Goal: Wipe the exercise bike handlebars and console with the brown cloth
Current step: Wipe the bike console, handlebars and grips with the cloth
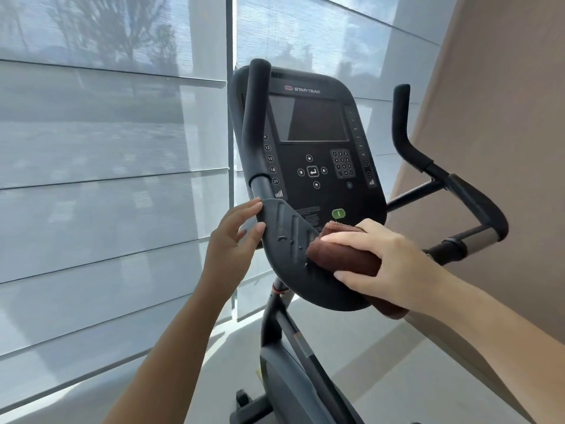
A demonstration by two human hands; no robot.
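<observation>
Right hand [394, 264]: clamps the folded brown cloth [345, 258] between fingers and thumb, pressing it on the console ledge [284, 237].
Left hand [232, 237]: apart from the right; fingers straight, tips touching the ledge's left edge, gripping nothing.
Green button [338, 213]: just above the cloth; an upward stroke could press it.
Keypad [343, 163]: wiping pressure may trigger keys.
Left handlebar [255, 117]: crosses the console's edge; the cloth may snag there.

Two hands [235, 240] [394, 264], one brown cloth [345, 255], one console [293, 194], two handlebar grips [255, 117] [400, 117], one green button [338, 213]
</observation>
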